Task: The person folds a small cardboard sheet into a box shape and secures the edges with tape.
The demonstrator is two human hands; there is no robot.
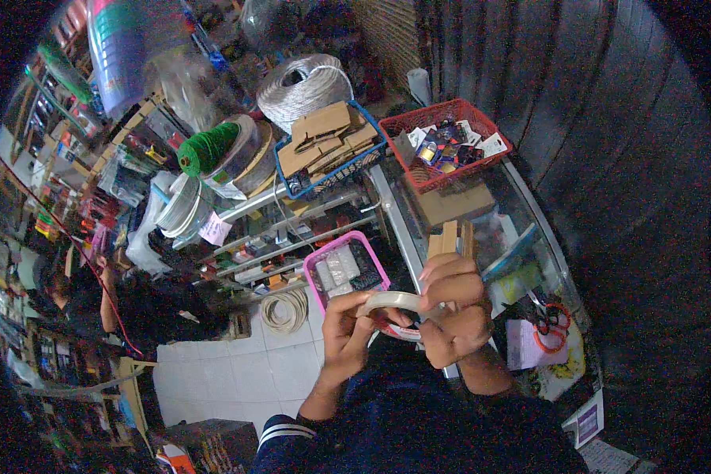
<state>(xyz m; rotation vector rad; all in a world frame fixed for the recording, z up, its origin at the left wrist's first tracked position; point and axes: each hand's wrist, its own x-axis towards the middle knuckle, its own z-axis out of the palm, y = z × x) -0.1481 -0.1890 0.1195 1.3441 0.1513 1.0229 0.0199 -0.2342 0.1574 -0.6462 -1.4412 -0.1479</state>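
Glass tops the counter (398,229), with orange-handled scissors (541,325) near its right edge. By its left edge, the left hand (346,328) pinches the rim of a raised roll of tape (391,300); the right hand (455,312) has curled fingers at the roll's other side, their exact hold unclear. Steady, light left-hand pressure should suit, keeping the outer face free.

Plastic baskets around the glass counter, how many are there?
3: blue mesh basket, ahead; red mesh basket, to its right; pink rectangular basket, beyond the left hand. More may be hidden.
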